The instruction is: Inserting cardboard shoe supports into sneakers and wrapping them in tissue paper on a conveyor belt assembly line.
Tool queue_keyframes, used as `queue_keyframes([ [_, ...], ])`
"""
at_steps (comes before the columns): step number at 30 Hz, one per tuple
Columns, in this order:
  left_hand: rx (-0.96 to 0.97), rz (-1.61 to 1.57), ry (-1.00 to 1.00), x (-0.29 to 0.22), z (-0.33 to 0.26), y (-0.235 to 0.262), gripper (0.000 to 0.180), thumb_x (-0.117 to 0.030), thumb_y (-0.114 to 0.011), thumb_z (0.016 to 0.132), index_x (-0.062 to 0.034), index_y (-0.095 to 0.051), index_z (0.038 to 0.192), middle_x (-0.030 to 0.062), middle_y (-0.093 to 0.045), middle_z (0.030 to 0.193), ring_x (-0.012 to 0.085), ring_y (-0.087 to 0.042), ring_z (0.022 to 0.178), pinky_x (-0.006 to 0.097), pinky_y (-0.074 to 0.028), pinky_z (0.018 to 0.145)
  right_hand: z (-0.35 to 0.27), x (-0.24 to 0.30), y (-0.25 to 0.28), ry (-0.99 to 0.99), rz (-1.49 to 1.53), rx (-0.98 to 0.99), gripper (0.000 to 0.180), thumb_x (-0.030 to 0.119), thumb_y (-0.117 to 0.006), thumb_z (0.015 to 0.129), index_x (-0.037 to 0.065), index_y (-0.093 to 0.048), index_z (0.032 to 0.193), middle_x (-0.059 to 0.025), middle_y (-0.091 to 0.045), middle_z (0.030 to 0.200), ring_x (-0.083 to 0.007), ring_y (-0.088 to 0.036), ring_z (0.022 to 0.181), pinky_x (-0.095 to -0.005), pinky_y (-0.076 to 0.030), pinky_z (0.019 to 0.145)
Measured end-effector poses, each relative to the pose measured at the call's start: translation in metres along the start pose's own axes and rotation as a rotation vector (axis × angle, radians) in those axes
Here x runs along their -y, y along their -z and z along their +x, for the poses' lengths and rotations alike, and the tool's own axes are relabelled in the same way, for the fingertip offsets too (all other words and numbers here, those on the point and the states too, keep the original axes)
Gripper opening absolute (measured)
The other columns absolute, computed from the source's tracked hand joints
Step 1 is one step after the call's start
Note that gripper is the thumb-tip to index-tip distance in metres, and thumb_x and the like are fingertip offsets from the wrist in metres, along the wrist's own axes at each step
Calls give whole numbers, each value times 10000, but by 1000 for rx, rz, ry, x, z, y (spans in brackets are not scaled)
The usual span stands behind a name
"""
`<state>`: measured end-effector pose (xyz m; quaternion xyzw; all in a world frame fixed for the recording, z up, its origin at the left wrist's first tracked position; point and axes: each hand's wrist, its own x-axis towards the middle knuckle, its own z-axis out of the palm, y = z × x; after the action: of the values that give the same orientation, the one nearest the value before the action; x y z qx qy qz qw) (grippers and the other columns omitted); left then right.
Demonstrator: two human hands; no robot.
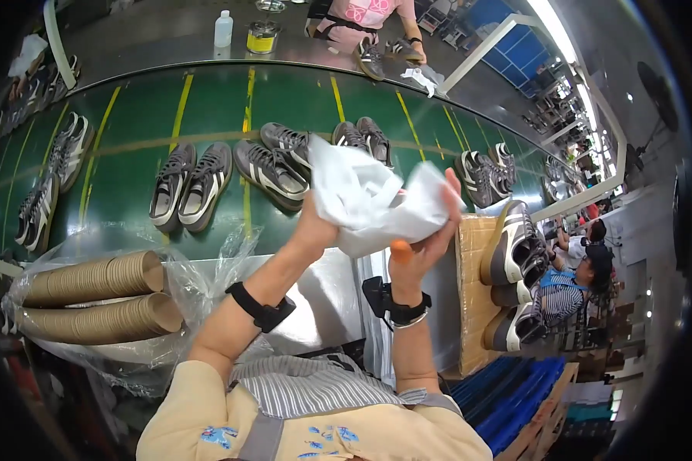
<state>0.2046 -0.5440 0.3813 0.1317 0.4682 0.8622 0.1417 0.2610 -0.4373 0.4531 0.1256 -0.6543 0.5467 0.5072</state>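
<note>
Work the white tissue paper (pixel 361 223), centre of the frame, gently and evenly to avoid tears; the right hand (pixel 424 257) clamps its right side, while the left hand (pixel 317 224) has hidden fingers, grip uncertain.

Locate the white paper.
The white paper is just right of the head view's centre, held between the left hand and the right hand.
</note>
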Motion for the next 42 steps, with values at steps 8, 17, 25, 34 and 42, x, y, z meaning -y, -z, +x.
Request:
queue_keyframes([
  [8,218,94,36,31,-43,-2,575,-163,-548,927,29,-296,1407,156,-484,1314,224,-472,1223,347,-370,1024,-3,-49,2,-164,-452,224,144,61,-725,781,20,-592,821,-72,-529,675,-171,-518,617,-300,-429,576],
  [17,-193,-389,107,30,12,64,302,-110,-567,951,-27,-456,1220,90,-586,1141,150,-585,1013,323,-485,887,-47,-74,-2,-520,-425,838,626,205,-772,744,-17,-470,1246,-236,-601,1160,-319,-618,1057,-388,-480,887],
  [25,-431,277,120,70,81,142,368,-66,-637,854,-27,-449,1168,111,-608,1028,184,-607,927,316,-488,815,-33,-138,-4,-570,-558,702,341,76,-711,721,21,-611,1042,-215,-679,833,-368,-679,789,-375,-521,723],
  [34,69,1504,-281,76,148,188,363,-64,-670,730,-27,-465,1027,166,-486,1053,372,-570,966,463,-499,780,0,-229,-42,-673,-759,1144,329,153,-722,631,-5,-686,918,-229,-683,811,-381,-681,783,-414,-535,743],
  [42,348,1400,-256,49,166,210,275,-144,-664,764,-3,-500,934,180,-528,950,399,-612,837,480,-516,697,-54,-245,-83,-337,-665,1200,376,166,-705,729,-5,-463,960,-219,-609,853,-401,-636,755,-482,-508,654],
])
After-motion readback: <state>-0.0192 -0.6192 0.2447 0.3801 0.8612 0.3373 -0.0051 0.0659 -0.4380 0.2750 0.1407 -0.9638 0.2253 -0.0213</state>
